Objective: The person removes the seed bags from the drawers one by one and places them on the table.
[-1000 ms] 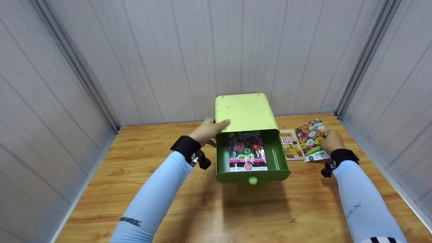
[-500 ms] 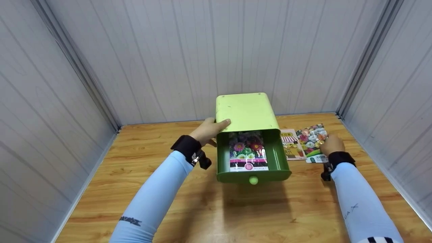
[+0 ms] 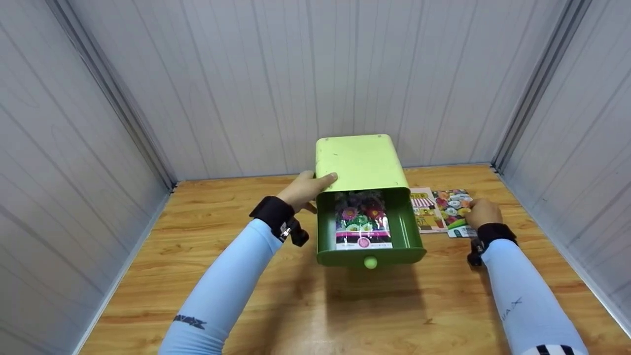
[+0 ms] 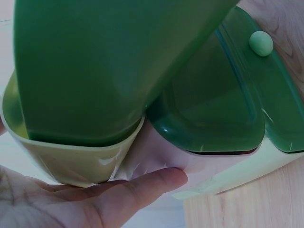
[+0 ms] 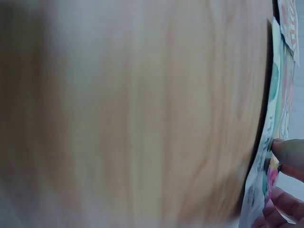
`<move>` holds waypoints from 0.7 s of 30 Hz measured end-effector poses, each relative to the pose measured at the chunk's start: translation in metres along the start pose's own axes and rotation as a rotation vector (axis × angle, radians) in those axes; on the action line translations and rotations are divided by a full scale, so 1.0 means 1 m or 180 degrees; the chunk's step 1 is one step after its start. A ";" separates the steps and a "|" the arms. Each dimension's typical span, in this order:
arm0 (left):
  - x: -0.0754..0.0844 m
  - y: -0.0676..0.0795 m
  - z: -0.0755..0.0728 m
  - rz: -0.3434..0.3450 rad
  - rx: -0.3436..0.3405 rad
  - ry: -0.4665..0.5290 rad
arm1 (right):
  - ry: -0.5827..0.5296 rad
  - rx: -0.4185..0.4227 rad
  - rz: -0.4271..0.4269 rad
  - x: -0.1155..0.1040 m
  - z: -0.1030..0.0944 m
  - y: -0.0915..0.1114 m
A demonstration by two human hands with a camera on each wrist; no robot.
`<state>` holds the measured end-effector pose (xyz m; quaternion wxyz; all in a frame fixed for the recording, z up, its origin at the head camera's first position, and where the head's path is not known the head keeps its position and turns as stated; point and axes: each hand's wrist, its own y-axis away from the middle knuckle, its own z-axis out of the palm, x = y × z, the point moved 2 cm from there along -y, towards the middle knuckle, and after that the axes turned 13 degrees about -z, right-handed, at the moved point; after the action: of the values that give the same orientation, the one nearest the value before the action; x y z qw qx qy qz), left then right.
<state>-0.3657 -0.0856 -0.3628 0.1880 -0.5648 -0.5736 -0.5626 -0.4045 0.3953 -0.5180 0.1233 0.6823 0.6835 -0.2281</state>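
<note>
A small drawer unit [image 3: 362, 162] with a yellow-green top stands near the back wall. Its top green drawer [image 3: 408, 231] is pulled out, and a glossy flower-picture packet [image 3: 363, 222] lies inside. My left hand [image 3: 303, 191] grips the unit's left side, thumb on the top; the left wrist view shows the fingers [image 4: 156, 183] along its side, beside lower drawers with green fronts [image 4: 213, 109]. To the right, my right hand [image 3: 484, 213] pinches the edge of another flower packet [image 3: 451, 204] on the table. A shop-picture packet [image 3: 428, 212] lies between it and the unit.
The wood-grain table [image 3: 236, 296] meets a pale panelled wall [image 3: 246, 88] behind the unit. Further panelled walls rise at left [image 3: 64, 172] and right [image 3: 581, 162]. A round pale knob [image 3: 370, 262] sticks out from the open drawer's front.
The flower packet at my right hand has turned and come down flatter, lining up beside the shop-picture packet. My right hand has shifted slightly with it. The left hand and drawer stay put.
</note>
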 end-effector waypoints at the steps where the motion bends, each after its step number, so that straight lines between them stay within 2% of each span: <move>1: 0.000 0.000 0.000 -0.0001 0.0002 0.0000 | 0.0002 -0.0021 -0.0029 -0.001 0.000 0.000; 6: 0.000 0.000 0.000 0.0000 0.0003 0.0011 | 0.0038 -0.0154 -0.0159 -0.007 0.001 0.000; 10: 0.000 -0.001 0.000 0.0009 0.0007 0.0016 | 0.0006 -0.0238 -0.0128 -0.011 0.002 0.001; 21: 0.000 0.000 0.002 0.0001 0.0000 0.0057 | -0.0039 -0.0217 -0.0135 -0.016 0.007 0.000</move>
<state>-0.3652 -0.0842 -0.3639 0.1932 -0.5599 -0.5719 -0.5676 -0.4053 0.3782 -0.5163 0.1457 0.6617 0.7045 -0.2115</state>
